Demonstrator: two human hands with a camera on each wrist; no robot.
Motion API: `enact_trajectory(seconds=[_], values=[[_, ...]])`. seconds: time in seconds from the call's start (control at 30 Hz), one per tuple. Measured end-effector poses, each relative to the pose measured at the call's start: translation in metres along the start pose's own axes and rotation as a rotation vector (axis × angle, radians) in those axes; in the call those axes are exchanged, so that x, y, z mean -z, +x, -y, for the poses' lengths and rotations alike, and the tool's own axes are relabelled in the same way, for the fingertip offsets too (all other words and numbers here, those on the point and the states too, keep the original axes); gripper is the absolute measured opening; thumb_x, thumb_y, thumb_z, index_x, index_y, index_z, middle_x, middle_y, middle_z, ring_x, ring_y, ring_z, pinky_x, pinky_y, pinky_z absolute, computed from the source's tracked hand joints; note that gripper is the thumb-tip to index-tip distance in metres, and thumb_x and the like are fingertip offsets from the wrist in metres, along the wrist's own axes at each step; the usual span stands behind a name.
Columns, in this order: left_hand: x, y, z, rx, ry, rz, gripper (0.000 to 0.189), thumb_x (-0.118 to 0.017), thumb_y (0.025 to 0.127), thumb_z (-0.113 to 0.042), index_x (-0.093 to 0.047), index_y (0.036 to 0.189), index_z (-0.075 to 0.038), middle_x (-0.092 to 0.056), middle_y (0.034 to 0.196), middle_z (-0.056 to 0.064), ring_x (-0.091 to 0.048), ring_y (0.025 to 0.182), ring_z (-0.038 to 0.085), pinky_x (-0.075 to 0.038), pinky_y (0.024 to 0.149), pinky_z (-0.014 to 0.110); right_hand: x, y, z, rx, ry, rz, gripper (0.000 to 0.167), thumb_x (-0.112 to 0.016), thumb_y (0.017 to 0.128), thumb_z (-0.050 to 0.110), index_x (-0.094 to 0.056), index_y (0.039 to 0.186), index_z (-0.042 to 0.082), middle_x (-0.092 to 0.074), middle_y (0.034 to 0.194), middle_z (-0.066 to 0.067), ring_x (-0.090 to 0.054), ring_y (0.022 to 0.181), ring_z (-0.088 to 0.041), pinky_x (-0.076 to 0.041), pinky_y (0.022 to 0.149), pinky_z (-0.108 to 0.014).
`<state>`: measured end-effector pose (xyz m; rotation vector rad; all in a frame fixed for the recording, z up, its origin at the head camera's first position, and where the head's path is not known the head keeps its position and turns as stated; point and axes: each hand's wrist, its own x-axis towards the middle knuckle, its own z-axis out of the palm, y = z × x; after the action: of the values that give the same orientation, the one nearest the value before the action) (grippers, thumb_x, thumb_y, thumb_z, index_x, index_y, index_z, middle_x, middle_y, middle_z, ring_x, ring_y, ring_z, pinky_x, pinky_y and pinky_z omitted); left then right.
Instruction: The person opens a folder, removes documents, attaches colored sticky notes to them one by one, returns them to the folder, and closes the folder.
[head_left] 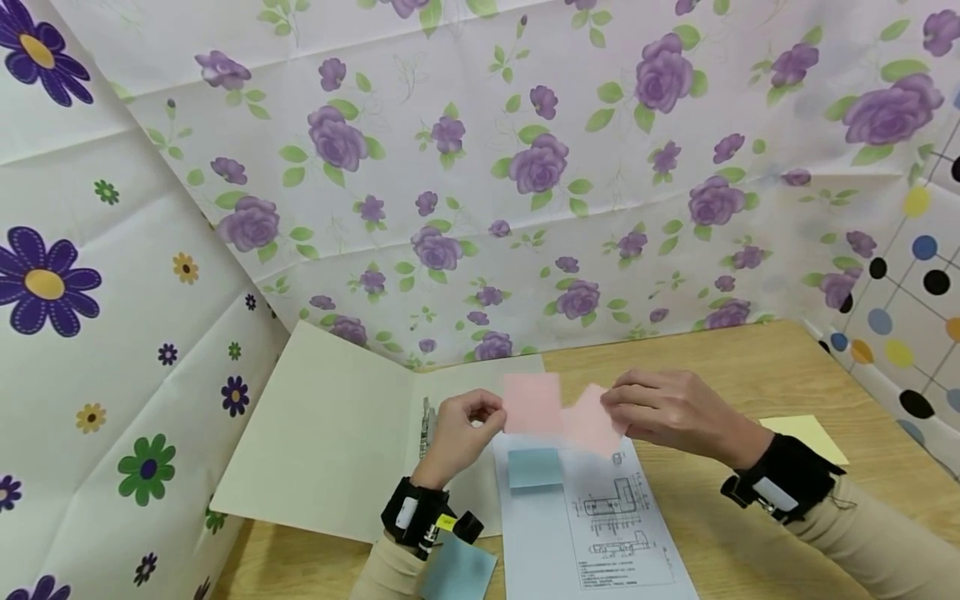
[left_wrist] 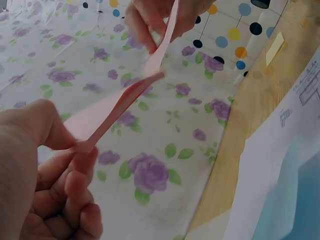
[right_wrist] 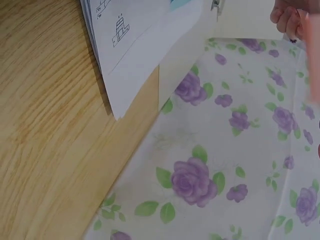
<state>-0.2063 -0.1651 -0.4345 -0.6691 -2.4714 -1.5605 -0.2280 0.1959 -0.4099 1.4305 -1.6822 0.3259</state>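
Head view shows small dense text and line drawings [head_left: 611, 507] on a printed sheet [head_left: 536, 542], the characters too small to read; in the right wrist view, more paper edges show beneath it. On the left wristband [head_left: 431, 500], a yellow tag [head_left: 446, 522] carries a mark that cannot be made out.

Sheet and papers lie on a wood-grained desk [head_left: 675, 354]. Beyond the sheet rises a backdrop of purple roses [head_left: 480, 275]; well to its left is a panel with bold flowers [head_left: 150, 250], and well to its right a panel with coloured dots [head_left: 907, 308].

An open pale folder [head_left: 330, 433] lies to the sheet's left, its right half running under the sheet, with a metal clip [head_left: 427, 425] along its inside near the fold.

Over the sheet's far end, 2 pink notes are held up. The left hand [head_left: 462, 433] pinches the left pink note [head_left: 531, 402] between thumb and fingers; the right hand [head_left: 678, 412] grips the right pink note [head_left: 592, 423] by its outer side. Their inner edges meet or overlap; which, I cannot tell.

Upon the sheet sits 1 blue note [head_left: 535, 468]; a second blue note [head_left: 461, 571] lies just left of it, and a yellow note [head_left: 810, 437] lies apart to its right.
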Motion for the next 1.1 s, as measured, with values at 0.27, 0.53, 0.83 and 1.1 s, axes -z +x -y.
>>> enact_trajectory(seconds=[0.27,0.53,0.83,1.1], values=[[0.033,-0.009,0.007,0.046,0.022,-0.036,0.011,-0.071,0.105,-0.003,-0.081,0.107,0.001,-0.079,0.091,0.020,-0.066,0.080,0.001,-0.053,0.075,0.025,0.009,-0.011,-0.007,-0.068,0.020,0.011,0.039,-0.056,0.120,0.035,-0.085,0.102,0.015,-0.084,0.105,0.000,-0.077,0.092,-0.016,-0.061,0.068,-0.027],[0.060,-0.034,0.000,0.033,0.065,0.202,0.012,-0.071,0.107,-0.005,-0.082,0.108,-0.002,-0.080,0.096,0.017,-0.066,0.085,0.000,-0.056,0.079,0.026,0.003,-0.020,-0.004,-0.112,0.052,0.077,0.039,-0.053,0.121,0.033,-0.080,0.096,0.019,-0.083,0.105,0.001,-0.077,0.093,-0.013,-0.060,0.067,-0.025],[0.088,-0.065,0.008,0.077,-0.027,0.718,0.013,-0.070,0.102,-0.001,-0.083,0.100,0.003,-0.072,0.084,0.027,-0.052,0.074,-0.007,-0.048,0.071,0.016,0.004,-0.021,-0.004,-0.143,0.032,0.114,0.043,-0.048,0.121,0.033,-0.075,0.090,0.020,-0.083,0.105,0.002,-0.078,0.095,-0.013,-0.058,0.066,-0.023],[0.089,-0.087,0.012,0.276,-0.077,0.895,0.011,-0.074,0.094,0.003,-0.083,0.093,0.009,-0.072,0.077,0.027,-0.048,0.063,-0.009,-0.042,0.062,0.011,0.003,-0.023,-0.003,-0.143,0.038,0.123,0.047,-0.044,0.122,0.034,-0.072,0.087,0.019,-0.083,0.102,0.002,-0.078,0.092,-0.014,-0.058,0.066,-0.024]])
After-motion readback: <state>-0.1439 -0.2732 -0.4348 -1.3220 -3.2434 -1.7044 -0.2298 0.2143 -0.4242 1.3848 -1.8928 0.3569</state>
